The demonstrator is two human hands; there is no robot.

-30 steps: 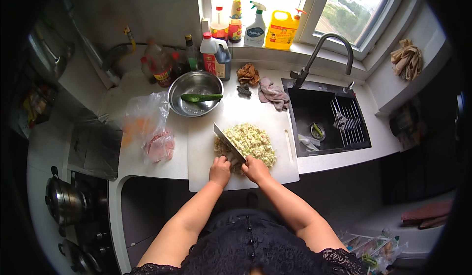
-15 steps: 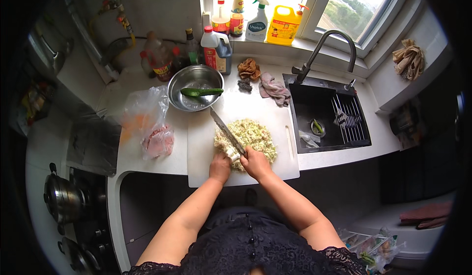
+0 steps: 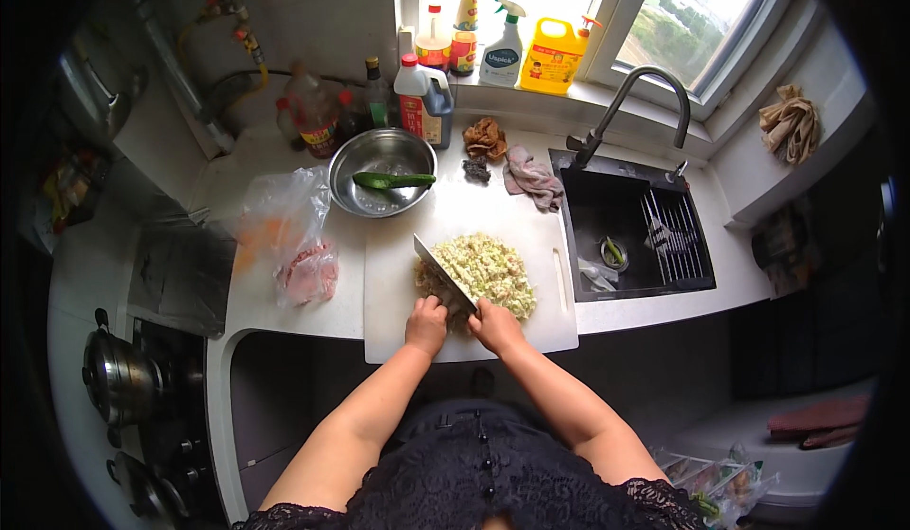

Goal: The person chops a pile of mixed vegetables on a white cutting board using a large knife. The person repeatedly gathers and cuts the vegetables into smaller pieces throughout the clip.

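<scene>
A heap of finely chopped pale-green cabbage lies on the white cutting board. My right hand is closed round the handle of a kitchen knife, at the near edge of the heap. The knife's broad blade slants away to the far left over the heap's left side. My left hand is beside the blade on its left, fingers curled down on cabbage at the heap's near-left edge. Its fingertips are partly hidden.
Behind the board stands a steel bowl with a green cucumber. Bagged pink meat lies to the left. At right is a black sink, with a grey-pink cloth beside it. Several bottles line the back; a pot stands lower left.
The knife has come nearer and turned, so more of the blade's flat face shows and its tip is lower. My left hand has shifted slightly. The whole view has moved a little.
</scene>
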